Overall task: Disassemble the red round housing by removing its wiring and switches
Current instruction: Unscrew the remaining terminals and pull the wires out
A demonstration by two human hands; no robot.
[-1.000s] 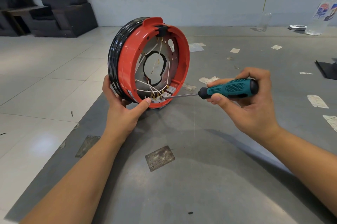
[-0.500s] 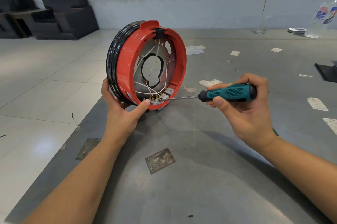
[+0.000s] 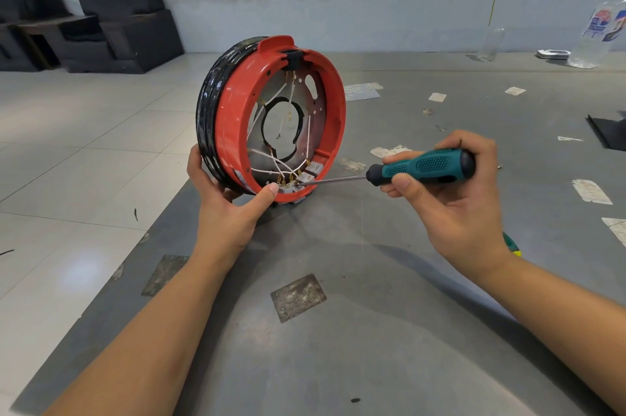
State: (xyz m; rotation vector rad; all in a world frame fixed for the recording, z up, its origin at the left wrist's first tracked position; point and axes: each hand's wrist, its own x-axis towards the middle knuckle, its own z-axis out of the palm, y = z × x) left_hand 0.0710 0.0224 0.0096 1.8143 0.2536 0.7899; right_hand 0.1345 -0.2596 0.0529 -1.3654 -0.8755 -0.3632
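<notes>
Standing on edge on the grey table [image 3: 372, 331], near its left corner: the red round housing [image 3: 233, 117], open side facing the camera. Lying inside it: a metal plate [image 3: 315, 110] with a large round opening, thin white wires [image 3: 271, 158] crossing over it, and pale switches [image 3: 313, 169] sitting at the bottom rim with brass terminals. Counting the switches exactly is not possible, because the thumb and the rim are covering part of them; at least two are showing. Wrapping the back of the housing: a black band [image 3: 210, 103], partly hidden.

Holding the housing from below: the left hand [image 3: 230, 212], grip curled around the lower rim, thumb pressing near the terminals, fingers hidden behind. Gripping one screwdriver [image 3: 420, 166] with teal and black handle: the right hand [image 3: 454, 198], fingers wrapped around the handle. Reaching into the terminals: the metal tip, too small to tell what exactly is being touched.

Standing at the far right, cut off by the frame: one clear bottle [image 3: 599, 25]. Lying scattered on the table: several paper scraps [image 3: 591, 191]. Standing behind on the floor: two dark armchairs [image 3: 122, 25], one cut off.
</notes>
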